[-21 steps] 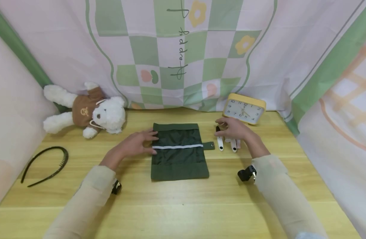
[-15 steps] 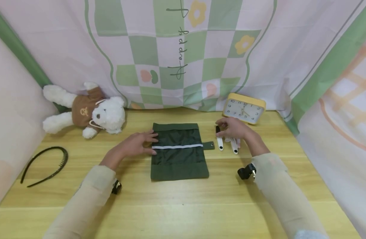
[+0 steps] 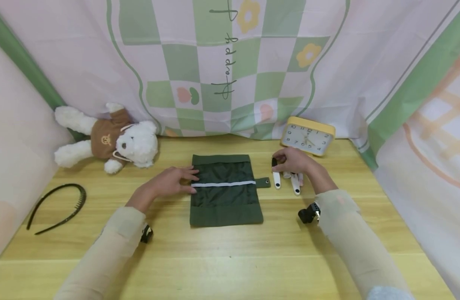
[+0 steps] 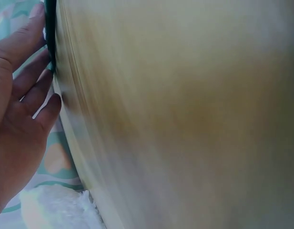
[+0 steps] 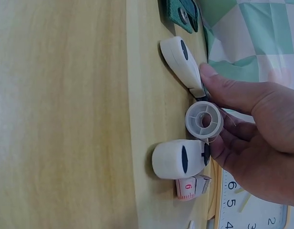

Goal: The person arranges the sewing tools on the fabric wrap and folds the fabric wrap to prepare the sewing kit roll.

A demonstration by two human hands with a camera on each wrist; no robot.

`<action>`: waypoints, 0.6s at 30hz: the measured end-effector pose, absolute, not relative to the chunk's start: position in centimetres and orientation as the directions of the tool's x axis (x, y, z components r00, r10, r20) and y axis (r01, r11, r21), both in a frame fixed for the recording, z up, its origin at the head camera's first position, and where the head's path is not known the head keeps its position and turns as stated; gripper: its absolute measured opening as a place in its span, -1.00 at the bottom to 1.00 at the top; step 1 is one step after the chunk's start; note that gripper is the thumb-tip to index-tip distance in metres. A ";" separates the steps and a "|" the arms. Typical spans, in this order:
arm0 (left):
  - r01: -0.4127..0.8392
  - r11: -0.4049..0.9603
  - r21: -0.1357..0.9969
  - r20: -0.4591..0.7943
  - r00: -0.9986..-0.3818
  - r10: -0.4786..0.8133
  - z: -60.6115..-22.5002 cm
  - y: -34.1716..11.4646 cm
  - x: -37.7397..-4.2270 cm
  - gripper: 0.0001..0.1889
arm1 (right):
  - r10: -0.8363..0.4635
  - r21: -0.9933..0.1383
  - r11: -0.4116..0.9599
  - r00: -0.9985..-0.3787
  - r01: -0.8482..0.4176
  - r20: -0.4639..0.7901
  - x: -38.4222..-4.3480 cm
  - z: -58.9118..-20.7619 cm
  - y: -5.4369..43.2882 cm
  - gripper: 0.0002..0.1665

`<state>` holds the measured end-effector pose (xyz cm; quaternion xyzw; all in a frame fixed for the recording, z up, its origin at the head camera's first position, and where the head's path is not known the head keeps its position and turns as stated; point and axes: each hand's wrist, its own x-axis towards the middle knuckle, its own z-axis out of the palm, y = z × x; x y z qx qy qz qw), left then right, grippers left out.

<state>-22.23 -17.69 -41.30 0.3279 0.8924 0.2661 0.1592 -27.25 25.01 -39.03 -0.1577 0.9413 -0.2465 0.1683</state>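
Note:
A dark green fabric pouch (image 3: 226, 214) lies flat mid-table, with a white elastic strip across it and a snap tab on its right. My left hand (image 3: 173, 181) touches the pouch's left edge with spread, relaxed fingers. At the black end of a slim white tool (image 3: 276, 180), the thumb and index finger of my right hand (image 3: 293, 160) pinch it. In the right wrist view, a clear plastic thread spool (image 5: 204, 119) sits by those fingers. Beside it are a second white tool (image 5: 170, 160) with a black oval and a pink-and-white measuring tape (image 5: 187, 188).
Behind the right hand leans a yellow alarm clock (image 3: 306, 137). A white teddy bear (image 3: 109, 139) in a brown top lies at the back left, and a black headband (image 3: 81, 200) rests at the far left. A printed curtain (image 3: 211, 62) hangs along the back.
The second white tool, under my right hand, has shifted slightly toward the front. My right hand has edged a little to the right. My left hand and the pouch stay in place.

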 end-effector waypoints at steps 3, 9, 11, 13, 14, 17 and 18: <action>0.485 0.644 0.592 -0.118 -0.738 0.665 -41.4 -17.7 -22.2 -0.47 | -0.389 -0.511 0.830 -0.890 -0.225 -0.239 -27.4 -39.1 25.0 -0.30; 0.437 0.635 0.638 -0.134 -0.748 0.650 -41.6 -17.8 -22.4 -0.51 | -0.404 -0.530 0.814 -0.888 -0.239 -0.221 -27.7 -39.3 25.3 -0.33; 0.420 0.623 0.661 -0.134 -0.750 0.647 -41.6 -17.9 -22.4 -0.53 | -0.409 -0.559 0.796 -0.887 -0.232 -0.214 -27.6 -39.2 25.3 -0.34; 0.404 0.612 0.680 -0.135 -0.752 0.645 -41.6 -17.9 -22.4 -0.56 | -0.406 -0.595 0.775 -0.889 -0.211 -0.213 -27.6 -39.1 25.3 -0.35; 0.398 0.607 0.688 -0.135 -0.752 0.645 -41.6 -17.9 -22.5 -0.57 | -0.408 -0.614 0.762 -0.888 -0.204 -0.211 -27.6 -39.0 25.3 -0.35; 0.379 0.601 0.704 -0.139 -0.756 0.639 -41.6 -18.0 -22.5 -0.62 | -0.384 -0.662 0.732 -0.900 -0.159 -0.208 -27.6 -38.9 25.1 -0.35; 0.375 0.599 0.707 -0.139 -0.757 0.638 -41.6 -18.0 -22.5 -0.64 | -0.373 -0.677 0.722 -0.905 -0.144 -0.205 -27.6 -38.9 25.1 -0.34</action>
